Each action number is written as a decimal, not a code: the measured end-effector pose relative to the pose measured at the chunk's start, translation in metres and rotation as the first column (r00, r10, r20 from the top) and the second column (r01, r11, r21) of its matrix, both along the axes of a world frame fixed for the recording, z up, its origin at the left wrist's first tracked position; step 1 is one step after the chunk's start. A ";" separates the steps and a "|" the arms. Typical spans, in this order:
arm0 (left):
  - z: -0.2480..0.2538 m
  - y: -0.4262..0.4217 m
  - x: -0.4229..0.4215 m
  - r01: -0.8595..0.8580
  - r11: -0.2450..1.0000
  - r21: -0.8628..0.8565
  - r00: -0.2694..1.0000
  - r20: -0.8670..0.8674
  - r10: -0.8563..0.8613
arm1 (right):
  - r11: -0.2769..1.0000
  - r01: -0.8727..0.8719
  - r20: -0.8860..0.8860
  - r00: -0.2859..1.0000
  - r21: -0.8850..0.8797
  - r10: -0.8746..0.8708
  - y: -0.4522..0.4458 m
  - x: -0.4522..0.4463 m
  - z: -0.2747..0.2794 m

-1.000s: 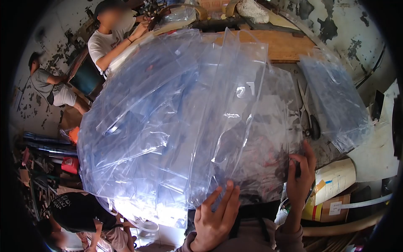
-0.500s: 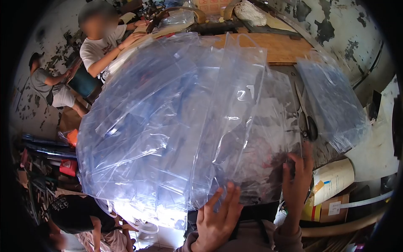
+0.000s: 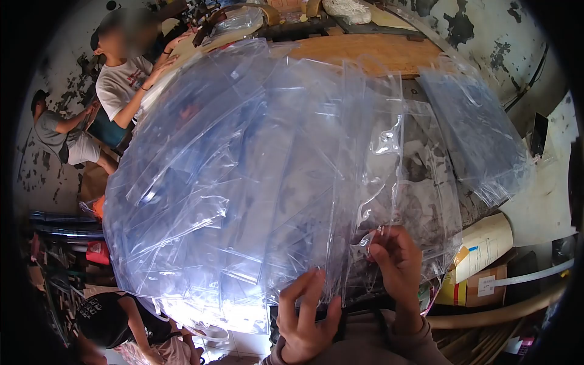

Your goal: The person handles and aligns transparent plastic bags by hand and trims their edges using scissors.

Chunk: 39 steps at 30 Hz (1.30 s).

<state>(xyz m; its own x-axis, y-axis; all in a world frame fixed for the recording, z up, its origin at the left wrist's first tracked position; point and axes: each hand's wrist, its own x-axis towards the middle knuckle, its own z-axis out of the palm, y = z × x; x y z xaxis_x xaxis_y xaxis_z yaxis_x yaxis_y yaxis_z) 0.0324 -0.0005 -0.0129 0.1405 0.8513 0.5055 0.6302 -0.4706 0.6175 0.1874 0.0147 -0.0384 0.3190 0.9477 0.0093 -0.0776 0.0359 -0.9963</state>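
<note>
While your right hand (image 3: 400, 258), at four o'clock in the view, is closed with thumb and fingers pinching a clear plastic sheet (image 3: 386, 143) near its lower end, your left hand (image 3: 304, 316) sits at six o'clock, half open. Its thumb stands apart from the bent fingers, and the fingertips meet the near edge of the pile; you cannot tell whether they grip anything.

The pile of plastic (image 3: 182, 164) fills the middle and runs round toward nine o'clock, its layers overlapping at differing angles. That part looks unsorted. At half past two, a flatter stack of plastic (image 3: 477, 131) lies just beside the pile on the surface (image 3: 474, 204), its edges fairly lined up, so that portion appears done. By these looks, far more is left loose than gathered, though you cannot count the layers. Your pinched sheet still lies among the loose ones, toward the pile's three o'clock side.
</note>
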 end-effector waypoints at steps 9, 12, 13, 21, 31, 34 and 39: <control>-0.005 0.005 -0.005 -0.002 0.970 -0.244 0.996 0.082 0.023 | 1.000 -0.009 -0.002 1.000 -0.010 0.009 0.000 0.001 0.002; -0.005 0.007 -0.006 -0.018 0.966 -0.257 0.995 0.089 0.043 | 0.999 -0.007 -0.037 0.999 -0.054 0.005 0.000 0.001 0.003; -0.005 0.007 -0.007 -0.015 0.964 -0.265 0.993 0.106 0.044 | 0.999 -0.007 -0.038 0.999 -0.052 0.005 0.000 0.002 0.002; -0.003 0.008 -0.005 -0.024 0.957 -0.289 0.984 0.164 0.074 | 1.000 -0.004 -0.050 0.999 -0.021 0.003 0.001 0.001 0.002; -0.004 0.007 -0.005 -0.019 0.958 -0.287 0.984 0.163 0.069 | 1.000 -0.010 -0.018 1.000 -0.005 0.010 0.001 0.001 -0.001; -0.006 0.007 -0.003 -0.026 0.961 -0.276 0.979 0.188 0.080 | 1.000 0.009 -0.033 0.999 -0.012 -0.009 0.001 0.000 -0.003; 0.000 -0.002 -0.010 0.008 0.902 -0.431 0.971 0.221 0.097 | 0.965 -0.056 0.474 0.877 0.255 -0.075 0.006 -0.014 0.006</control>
